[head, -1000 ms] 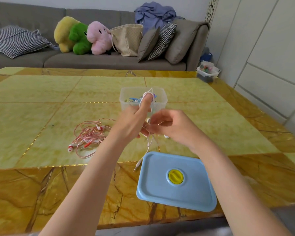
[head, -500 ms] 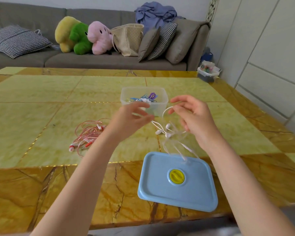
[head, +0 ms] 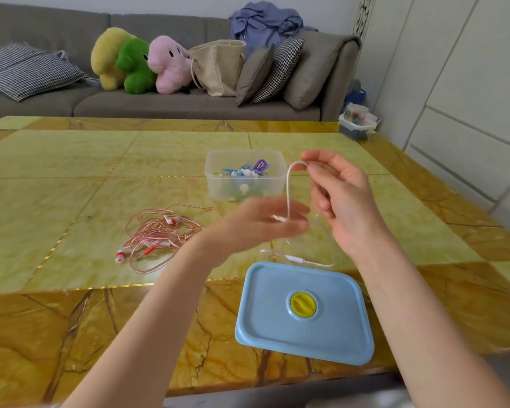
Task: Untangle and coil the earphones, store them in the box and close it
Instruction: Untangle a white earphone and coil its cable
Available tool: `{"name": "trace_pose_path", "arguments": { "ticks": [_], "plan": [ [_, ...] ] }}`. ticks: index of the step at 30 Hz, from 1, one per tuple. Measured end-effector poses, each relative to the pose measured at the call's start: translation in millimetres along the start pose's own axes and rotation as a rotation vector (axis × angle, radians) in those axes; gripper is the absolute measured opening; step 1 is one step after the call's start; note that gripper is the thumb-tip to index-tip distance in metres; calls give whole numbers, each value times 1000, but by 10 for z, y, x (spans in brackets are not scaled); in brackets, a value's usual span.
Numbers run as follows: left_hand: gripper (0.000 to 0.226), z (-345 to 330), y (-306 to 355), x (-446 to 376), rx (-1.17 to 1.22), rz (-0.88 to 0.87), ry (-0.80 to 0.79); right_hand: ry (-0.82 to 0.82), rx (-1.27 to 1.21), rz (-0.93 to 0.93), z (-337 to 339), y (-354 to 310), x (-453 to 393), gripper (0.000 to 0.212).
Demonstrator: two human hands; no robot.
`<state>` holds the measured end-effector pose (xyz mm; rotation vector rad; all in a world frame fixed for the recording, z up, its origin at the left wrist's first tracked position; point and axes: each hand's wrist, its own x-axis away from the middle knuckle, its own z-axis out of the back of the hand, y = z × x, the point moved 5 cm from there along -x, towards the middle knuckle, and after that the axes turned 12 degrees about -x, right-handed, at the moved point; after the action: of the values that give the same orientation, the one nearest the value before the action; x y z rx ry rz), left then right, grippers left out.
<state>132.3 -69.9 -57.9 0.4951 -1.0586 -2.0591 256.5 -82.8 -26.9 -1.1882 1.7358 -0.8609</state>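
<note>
- I see my right hand up above the table, and its thumb and first finger pinch the thin white earphones at the top of a bend.
- The other fingers of that hand are loosely curled and a little apart.
- The white cord is smooth and skinny. It hangs straight down from the pinch to my left hand.
- My left hand looks blurry. Its fingers reach toward the cord and look close together, but I cannot tell if they hold it.
- Below the hands the rest of the white cord droops in a soft loop, right by the far edge of the blue lid.
- The lid is flat plastic, a rectangle with round corners, with a round yellow knob in the middle. It lies on the table near me.
- The clear plastic box sits open farther back, with blue and purple cords piled inside.
- A messy bunch of pink earphones with red and white buds lies on the table to the left of the box.
- The table is shiny stone, green-yellow squares with a brown veined border.
</note>
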Motion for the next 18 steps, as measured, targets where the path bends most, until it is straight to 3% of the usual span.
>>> {"name": "trace_pose_path", "arguments": {
  "ticks": [3,8,11,14,17,18],
  "plan": [
    [13,-52,-79,-102,-156,23,65,37,9,16,15,6,-1,19],
    [18,330,-225,-10,-88,119,399,407,-5,80,392,-57,-27,24],
    [20,458,-248,66,-97,161,577,494,121,126,504,-52,-32,30],
    [18,523,-207,120,-306,250,717,402,455,292,409,-140,-39,28],
    [11,652,-211,200,-353,334,861,50,803,290,172,-58,-33,5],
    [10,683,-238,212,-318,341,875,-47,924,249,123,23,-24,11]
  ]
}}
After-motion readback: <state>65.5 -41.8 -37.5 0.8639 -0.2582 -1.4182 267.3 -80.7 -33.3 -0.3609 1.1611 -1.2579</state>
